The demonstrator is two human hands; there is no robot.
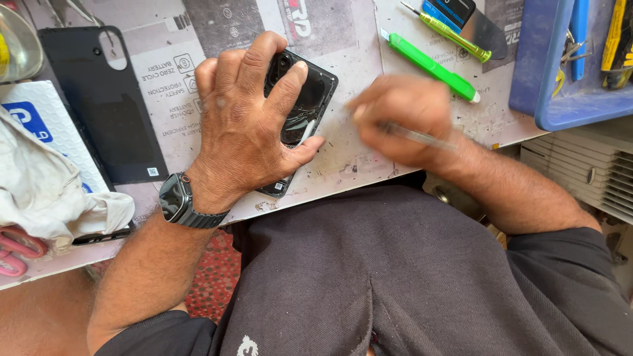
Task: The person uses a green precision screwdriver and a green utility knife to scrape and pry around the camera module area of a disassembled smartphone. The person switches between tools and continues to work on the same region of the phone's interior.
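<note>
My left hand (247, 122) presses flat on a black phone (310, 105) that lies back-up on the work mat (356, 151), fingers spread over its upper half. A dark watch (177, 200) sits on that wrist. My right hand (402, 118), blurred by motion, is just right of the phone and holds a thin metal tool (415, 136) like a pen. The tool's tip is hidden by blur near the phone's right edge.
A black phone back cover (105, 105) lies at the left. A green cutter (432, 67) and a green screwdriver (455, 36) lie at the back right beside a blue tray (547, 92) of tools. A white cloth (46, 191) and pink scissors (16, 250) sit at the left.
</note>
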